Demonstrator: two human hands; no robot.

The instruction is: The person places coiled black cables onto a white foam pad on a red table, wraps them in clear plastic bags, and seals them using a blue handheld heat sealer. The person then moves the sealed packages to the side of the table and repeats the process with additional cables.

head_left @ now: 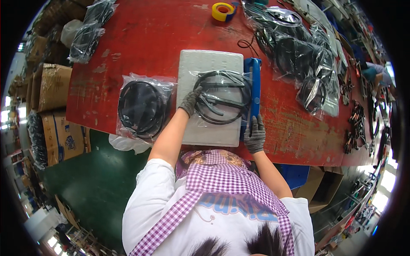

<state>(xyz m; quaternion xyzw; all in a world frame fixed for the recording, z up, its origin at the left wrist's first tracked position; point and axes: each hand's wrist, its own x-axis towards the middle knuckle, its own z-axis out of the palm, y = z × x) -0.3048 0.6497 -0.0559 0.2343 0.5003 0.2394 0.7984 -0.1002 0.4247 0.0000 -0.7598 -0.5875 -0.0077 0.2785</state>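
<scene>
A clear plastic bag with coiled black cable and dark strip-like parts inside lies on a white foam board. My left hand, in a grey glove, grips the bag at its left side. The bag's right edge reaches a blue heat sealer standing along the board's right side. My right hand, also gloved in grey, is closed over the near end of the sealer's arm. Whether the bag's edge lies between the sealer's jaws is hidden.
Another bag of black cable lies left of the board. More bagged cables are heaped at the far right, and others at the far left. A yellow tape roll sits at the back of the red table. Cardboard boxes stand left.
</scene>
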